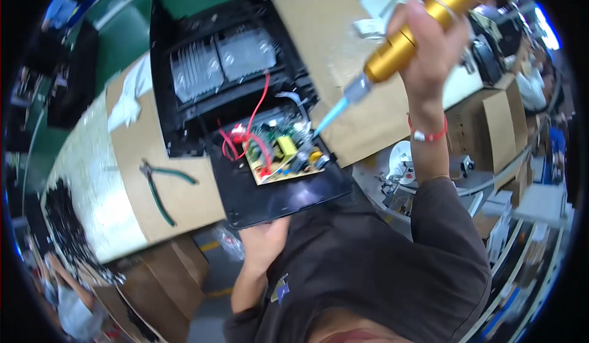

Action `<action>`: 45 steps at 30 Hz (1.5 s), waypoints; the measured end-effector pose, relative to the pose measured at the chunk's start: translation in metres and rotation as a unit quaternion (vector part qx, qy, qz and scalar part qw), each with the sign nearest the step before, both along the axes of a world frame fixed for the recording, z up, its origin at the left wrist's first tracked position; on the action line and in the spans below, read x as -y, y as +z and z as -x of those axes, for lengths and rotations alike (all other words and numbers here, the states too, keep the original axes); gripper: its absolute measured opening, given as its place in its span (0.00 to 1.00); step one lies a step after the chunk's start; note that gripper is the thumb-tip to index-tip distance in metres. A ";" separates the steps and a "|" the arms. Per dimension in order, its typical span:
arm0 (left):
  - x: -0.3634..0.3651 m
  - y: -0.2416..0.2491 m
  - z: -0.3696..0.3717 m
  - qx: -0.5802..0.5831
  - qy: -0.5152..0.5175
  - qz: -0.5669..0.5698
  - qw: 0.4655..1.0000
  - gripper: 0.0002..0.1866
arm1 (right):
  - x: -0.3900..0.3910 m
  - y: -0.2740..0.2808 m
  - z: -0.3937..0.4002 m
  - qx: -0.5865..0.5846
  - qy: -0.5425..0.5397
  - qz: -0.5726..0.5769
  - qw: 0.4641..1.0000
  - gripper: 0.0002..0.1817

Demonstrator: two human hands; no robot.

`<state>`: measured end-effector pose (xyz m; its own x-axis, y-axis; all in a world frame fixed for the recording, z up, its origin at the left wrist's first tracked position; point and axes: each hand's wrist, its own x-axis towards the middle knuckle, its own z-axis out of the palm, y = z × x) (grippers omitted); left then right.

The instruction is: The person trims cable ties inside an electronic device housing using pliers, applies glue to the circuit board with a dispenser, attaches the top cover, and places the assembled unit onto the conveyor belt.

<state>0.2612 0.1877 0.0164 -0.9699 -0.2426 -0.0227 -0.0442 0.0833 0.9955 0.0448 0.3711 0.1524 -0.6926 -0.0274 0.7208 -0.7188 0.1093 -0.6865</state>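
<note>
My right hand point(429, 51), blurred, is wrapped round a gold tool point(392, 54) with a tapered light-blue nozzle point(331, 117). The nozzle points down-left, its tip at the right edge of a circuit board point(285, 159); whether they touch is unclear. Red wires, a yellow block and several small parts sit on the board, which lies on a black panel point(300, 199). My left hand point(265, 242) grips the panel's near edge from below, most fingers hidden. Behind the panel stands a black housing point(239, 91) with two grey metal plates.
Green-handled pliers point(162, 189) lie open on cardboard point(129, 140) at the left, near a white cloth point(132, 94) and a black cable bundle point(67, 220). Open cartons point(500, 122) stand at the right. Other people are at the left and right edges.
</note>
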 end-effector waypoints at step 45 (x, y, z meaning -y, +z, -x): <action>0.066 0.087 0.101 -0.229 0.041 0.568 0.790 0.42 | 0.006 -0.140 -0.030 0.087 0.110 -0.240 0.961 0.48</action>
